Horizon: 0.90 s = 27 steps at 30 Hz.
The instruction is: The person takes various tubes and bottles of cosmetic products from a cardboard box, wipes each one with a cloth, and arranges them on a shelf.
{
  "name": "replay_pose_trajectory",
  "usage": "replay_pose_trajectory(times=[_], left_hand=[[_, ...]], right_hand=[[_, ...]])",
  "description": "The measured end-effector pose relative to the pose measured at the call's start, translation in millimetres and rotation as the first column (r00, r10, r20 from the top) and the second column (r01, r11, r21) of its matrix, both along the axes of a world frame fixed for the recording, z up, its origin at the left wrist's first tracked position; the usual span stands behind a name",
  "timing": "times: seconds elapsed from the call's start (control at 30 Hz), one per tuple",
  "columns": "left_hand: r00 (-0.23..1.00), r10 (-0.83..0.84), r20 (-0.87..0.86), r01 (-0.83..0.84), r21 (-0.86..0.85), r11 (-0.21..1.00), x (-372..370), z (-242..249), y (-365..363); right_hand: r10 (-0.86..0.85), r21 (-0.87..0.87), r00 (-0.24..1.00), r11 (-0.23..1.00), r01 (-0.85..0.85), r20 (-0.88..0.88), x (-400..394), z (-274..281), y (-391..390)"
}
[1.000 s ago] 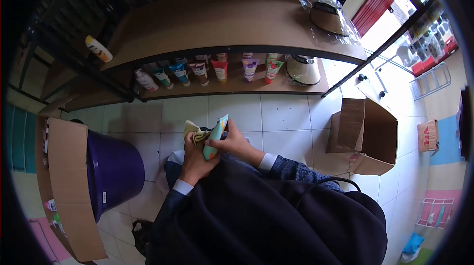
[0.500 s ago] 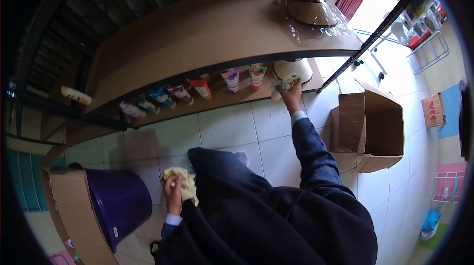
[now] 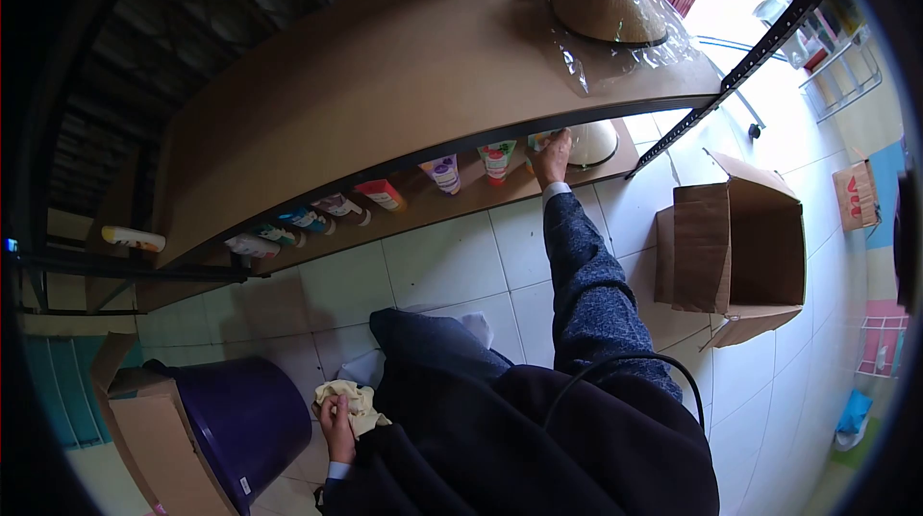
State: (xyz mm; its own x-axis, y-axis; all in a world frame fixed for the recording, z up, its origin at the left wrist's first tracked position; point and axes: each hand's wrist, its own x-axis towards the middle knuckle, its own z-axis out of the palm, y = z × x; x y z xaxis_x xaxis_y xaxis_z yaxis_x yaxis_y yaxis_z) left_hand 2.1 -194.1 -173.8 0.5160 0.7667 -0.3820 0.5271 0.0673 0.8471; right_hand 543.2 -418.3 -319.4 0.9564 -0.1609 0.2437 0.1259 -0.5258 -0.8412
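My right hand (image 3: 552,160) reaches onto the lower shelf (image 3: 524,191), its fingers closed on a squeeze tube (image 3: 539,140) that is mostly hidden behind them. Left of it stand a green-and-red tube (image 3: 496,162), a purple-and-white tube (image 3: 442,174) and a red tube (image 3: 382,195). Just to the right is a pale cone-shaped hat (image 3: 594,145), partly under the upper board. Low in the view, my left hand (image 3: 336,429) is closed around a crumpled pale yellow cloth (image 3: 354,406), beside my knee.
On the upper shelf (image 3: 385,83) lies a straw visor (image 3: 606,14) in clear plastic. An open cardboard box (image 3: 700,247) stands on the tiles at right. A purple bucket (image 3: 245,420) is at lower left. A dark metal post (image 3: 731,83) edges the shelf.
My right hand has moved left and deeper onto the lower shelf with the tube, which now stands near the green-and-red one. My left hand still grips the cloth, slightly lower in view.
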Motion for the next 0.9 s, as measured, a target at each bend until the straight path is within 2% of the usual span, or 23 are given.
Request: replay_pose_trajectory(times=[0.07, 0.27, 0.37, 0.5, 0.6, 0.8, 0.9], left_hand=[[1.000, -0.024, -0.021, 0.026, 0.088, 0.996, -5.0, -13.4, 6.1], [0.997, -0.045, -0.065, 0.049, 0.055, 0.997, -12.8, -28.8, 12.3], [0.996, -0.054, -0.075, 0.057, 0.036, 0.998, 4.9, -3.9, 0.7], [0.993, -0.064, -0.103, 0.073, 0.077, 0.994, -7.1, -14.9, 10.7], [0.990, -0.068, -0.120, 0.084, 0.135, 0.987, -9.1, -14.2, 12.5], [0.987, -0.073, -0.142, 0.101, 0.207, 0.973, -7.3, -4.3, 8.7], [0.990, -0.062, -0.130, 0.090, 0.222, 0.971, -7.8, -2.4, 8.4]], right_hand=[[-0.001, -0.001, 1.000, 1.000, 0.001, 0.021, 4.5, -1.4, -3.0], [-0.058, 0.005, 0.997, 0.998, 0.058, -0.051, 3.4, 13.6, -4.7], [-0.030, -0.029, 1.000, 0.999, 0.030, 0.001, -3.6, 15.0, -0.5], [-0.047, -0.008, 0.998, 0.999, 0.048, 0.029, -2.5, 9.0, 1.6], [-0.040, 0.022, 0.999, 0.999, 0.041, -0.025, 1.2, 11.7, -1.2], [-0.095, -0.080, 0.995, 0.992, 0.098, 0.032, 6.4, 0.7, -5.0], [-0.020, -0.068, 0.998, 0.998, 0.016, -0.053, -1.2, 9.0, -8.4]])
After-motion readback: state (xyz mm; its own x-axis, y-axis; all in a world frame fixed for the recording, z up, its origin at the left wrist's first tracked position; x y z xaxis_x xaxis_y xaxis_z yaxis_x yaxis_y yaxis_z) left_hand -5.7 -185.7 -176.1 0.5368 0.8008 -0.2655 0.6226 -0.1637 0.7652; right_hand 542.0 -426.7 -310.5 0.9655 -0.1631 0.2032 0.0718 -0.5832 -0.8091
